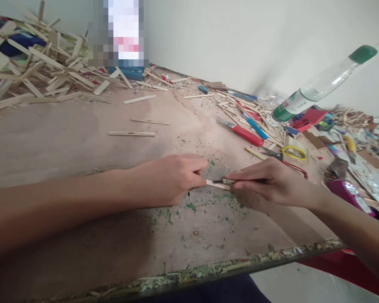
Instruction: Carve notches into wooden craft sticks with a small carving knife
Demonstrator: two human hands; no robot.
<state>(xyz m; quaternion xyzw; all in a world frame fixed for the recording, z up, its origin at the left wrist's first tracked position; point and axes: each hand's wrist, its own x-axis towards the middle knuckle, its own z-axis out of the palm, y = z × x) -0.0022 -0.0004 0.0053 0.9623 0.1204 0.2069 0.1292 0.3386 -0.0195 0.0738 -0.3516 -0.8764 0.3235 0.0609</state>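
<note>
Along the near edge of the table [113, 248], wood shavings [183, 275] lie in a strip. Green flecks [192, 206] dot the surface beyond it, below and around the hands. The left hand [185, 179] is curled almost closed, gripping one end of a wooden stick [221, 185], whose other end pokes out toward the right hand. The right hand [268, 181] pinches a slim tool [228, 181] between thumb and fingers; its dark tip is at the stick, though whether it touches is hard to tell. Past the right hand lie scissors [293, 152] with a yellow handle, then a red cutter [248, 135] with its blade out. Beyond the left hand are loose sticks [131, 134]. Farther off, a clear bottle [322, 86] stands at the right, and a heap of sticks [60, 71] sprawls at the left, near the wall [240, 38].
</note>
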